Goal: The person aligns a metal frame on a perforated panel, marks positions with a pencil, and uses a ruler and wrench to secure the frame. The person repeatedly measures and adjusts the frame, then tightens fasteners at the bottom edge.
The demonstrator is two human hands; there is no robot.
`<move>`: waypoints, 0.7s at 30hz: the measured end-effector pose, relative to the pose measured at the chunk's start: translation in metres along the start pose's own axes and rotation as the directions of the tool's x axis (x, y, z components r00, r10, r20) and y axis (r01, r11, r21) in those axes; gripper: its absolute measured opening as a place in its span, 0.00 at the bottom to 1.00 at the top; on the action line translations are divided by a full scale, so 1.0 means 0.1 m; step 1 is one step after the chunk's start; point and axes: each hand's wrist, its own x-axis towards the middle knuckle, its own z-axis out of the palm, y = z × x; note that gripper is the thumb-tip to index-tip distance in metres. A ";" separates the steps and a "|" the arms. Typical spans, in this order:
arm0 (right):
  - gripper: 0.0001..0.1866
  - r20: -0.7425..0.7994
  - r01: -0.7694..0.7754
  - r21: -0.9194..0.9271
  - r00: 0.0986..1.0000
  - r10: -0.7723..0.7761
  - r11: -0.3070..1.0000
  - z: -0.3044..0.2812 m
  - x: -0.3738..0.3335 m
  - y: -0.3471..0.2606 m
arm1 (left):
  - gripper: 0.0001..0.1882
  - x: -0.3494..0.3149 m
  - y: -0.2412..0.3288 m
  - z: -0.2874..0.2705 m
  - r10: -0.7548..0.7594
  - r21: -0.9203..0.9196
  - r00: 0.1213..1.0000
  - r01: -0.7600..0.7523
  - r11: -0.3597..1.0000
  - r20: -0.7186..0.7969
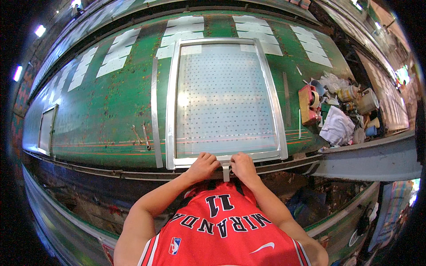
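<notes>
Red striped jersey [222, 241] filled the lower centre. Curled left hand [203, 166] and right hand [242, 167] pinched the near edge of the silver-metal-framed rectangular mesh screen [224, 102], centre frame on the green-painted worktop [120, 102], straddling its metal bracket [226, 173], probably for even control.

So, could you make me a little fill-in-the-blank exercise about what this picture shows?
1. The left hand and right hand are at the metal frame's edge ____ the person's body.
2. The long table is mostly coloured ____.
3. Seen here, the wrenches lie to the frame's ____.
4. The crumpled white cloth lies to the frame's ____.

Missing words: nearest; green; left; right.
</notes>
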 end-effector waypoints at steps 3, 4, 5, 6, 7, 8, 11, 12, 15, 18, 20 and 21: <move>0.07 0.006 -0.006 0.008 1.000 0.006 1.000 -0.01 0.00 -0.01 | 0.09 0.01 -0.01 0.01 0.000 0.011 1.000 0.000 1.000 0.006; 0.07 0.005 -0.001 0.020 1.000 0.001 1.000 -0.02 0.00 -0.01 | 0.10 0.01 0.00 0.02 -0.012 0.008 1.000 0.011 1.000 0.015; 0.08 0.007 0.003 0.027 1.000 -0.003 1.000 -0.03 0.01 -0.02 | 0.10 0.00 0.00 0.02 -0.024 0.005 0.999 0.024 1.000 0.024; 0.09 0.021 -0.010 0.023 1.000 0.009 1.000 -0.04 0.01 -0.02 | 0.10 0.00 -0.01 0.02 -0.030 0.002 1.000 0.030 1.000 0.008; 0.10 0.024 -0.002 0.058 1.000 0.001 0.998 -0.06 0.02 -0.01 | 0.10 0.00 -0.01 0.03 -0.036 -0.002 0.999 0.036 0.999 -0.008; 0.11 0.041 -0.012 0.081 0.999 0.009 0.997 -0.08 0.02 0.01 | 0.11 0.00 -0.02 0.03 -0.043 -0.005 0.999 0.043 0.999 -0.027; 0.13 0.001 -0.076 0.103 0.997 0.076 0.992 -0.22 0.09 0.20 | 0.13 -0.04 -0.23 -0.01 -0.161 -0.066 0.977 0.153 0.986 -0.139; 0.14 -0.074 -0.046 0.118 0.996 0.055 0.992 -0.29 0.14 0.32 | 0.15 -0.04 -0.34 -0.03 -0.255 -0.043 0.942 0.252 0.967 -0.216; 0.16 -0.331 -0.114 0.131 0.931 0.152 0.985 -0.54 0.32 0.83 | 0.25 -0.14 -0.77 -0.15 -0.539 0.008 0.735 0.594 0.804 -0.411; 0.23 -0.581 -0.179 -0.030 0.804 0.128 0.983 -0.78 0.45 1.41 | 0.33 -0.24 -1.13 -0.23 -0.671 -0.067 0.519 0.762 0.644 -0.530; 0.26 -0.633 -0.240 -0.060 0.759 0.149 0.969 -0.79 0.46 1.68 | 0.35 -0.30 -1.26 -0.23 -0.733 -0.147 0.422 0.807 0.572 -0.533; 0.27 -0.659 -0.290 -0.055 0.729 0.184 0.955 -0.78 0.48 1.79 | 0.35 -0.31 -1.30 -0.22 -0.766 -0.156 0.405 0.828 0.539 -0.499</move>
